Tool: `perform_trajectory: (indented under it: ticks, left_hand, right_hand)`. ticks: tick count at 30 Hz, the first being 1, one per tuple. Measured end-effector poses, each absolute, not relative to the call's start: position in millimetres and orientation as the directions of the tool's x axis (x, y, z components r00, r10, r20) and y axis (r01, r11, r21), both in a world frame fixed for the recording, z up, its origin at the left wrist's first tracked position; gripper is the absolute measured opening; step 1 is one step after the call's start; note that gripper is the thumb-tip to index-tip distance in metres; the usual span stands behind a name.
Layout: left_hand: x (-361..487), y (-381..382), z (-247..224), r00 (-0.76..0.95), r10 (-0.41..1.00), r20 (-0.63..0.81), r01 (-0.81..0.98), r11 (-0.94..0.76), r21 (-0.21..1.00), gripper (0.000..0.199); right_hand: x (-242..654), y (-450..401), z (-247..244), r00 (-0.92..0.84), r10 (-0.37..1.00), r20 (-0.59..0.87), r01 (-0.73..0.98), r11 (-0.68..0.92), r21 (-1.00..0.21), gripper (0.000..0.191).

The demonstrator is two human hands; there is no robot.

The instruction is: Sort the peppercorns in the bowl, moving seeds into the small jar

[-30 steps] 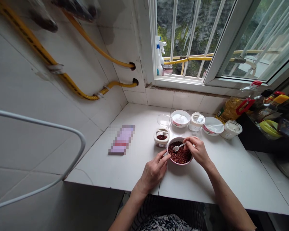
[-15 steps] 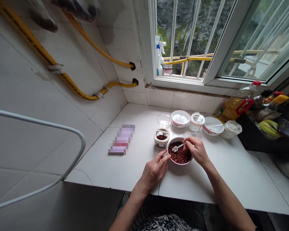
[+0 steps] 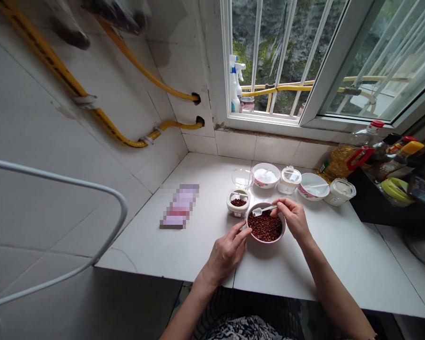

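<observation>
My left hand (image 3: 228, 248) grips the left rim of a pink-edged bowl (image 3: 266, 242) on the counter. Dark red, peppercorn-like grains (image 3: 267, 226) fill much of it. Between thumb and fingers, my right hand (image 3: 291, 218) pinches the handle of a small white spoon (image 3: 258, 212). The spoon's scoop is over the bowl's far left part, with a little dark matter in it. Just left of the bowl stands a small seasoning jar (image 3: 238, 211), its clear lid (image 3: 242, 177) tipped back and similar red grains inside.
Behind are a bowl of white powder (image 3: 266, 175), a closed jar (image 3: 289, 179), a flowered bowl (image 3: 313, 186) with a white spoon, and another jar (image 3: 340, 192). An oil bottle (image 3: 343, 156) stands at the right. A blurred purple item (image 3: 179, 207) lies left.
The spoon has risen slightly from the grains toward the bowl's far left rim, and my right hand has shifted a little with it. My left hand stays at the bowl.
</observation>
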State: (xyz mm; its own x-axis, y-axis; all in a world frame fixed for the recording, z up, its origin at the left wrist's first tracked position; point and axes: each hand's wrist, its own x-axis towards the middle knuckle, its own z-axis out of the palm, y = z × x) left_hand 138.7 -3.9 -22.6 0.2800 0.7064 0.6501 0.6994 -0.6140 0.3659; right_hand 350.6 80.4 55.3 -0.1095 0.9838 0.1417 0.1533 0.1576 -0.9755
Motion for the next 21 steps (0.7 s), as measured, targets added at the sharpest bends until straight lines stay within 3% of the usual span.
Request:
perform_trajectory:
  ticks: [5,8,11,16,21]
  left_hand:
    - [139.1,-3.7,-21.6,0.285,0.704,0.651,0.695,-0.619,0.365,0.043]
    - [139.2,-3.5,-21.8,0.284,0.702,0.653,0.690,-0.623,0.369,0.041]
    - [139.3,-3.3,-22.1,0.281,0.698,0.659,0.689,-0.625,0.368,0.041]
    - [138.8,-4.0,-22.2,0.284,0.704,0.651,0.695,-0.619,0.367,0.043]
    - [139.2,-3.9,-22.8,0.283,0.699,0.657,0.694,-0.622,0.363,0.042]
  right_hand:
    - [333.3,75.1,60.0,-0.103,0.930,0.352,0.231,0.366,-0.901,0.022]
    - [323.2,74.3,56.9,-0.235,0.819,0.523,0.371,0.573,-0.730,0.019]
    - [321.4,74.1,55.7,-0.338,0.732,0.591,0.415,0.680,-0.605,0.023]
    - [339.4,73.2,63.4,-0.237,0.792,0.563,0.453,0.603,-0.657,0.017]
    - [350.7,75.9,53.8,-0.301,0.859,0.415,0.527,0.512,-0.678,0.020]
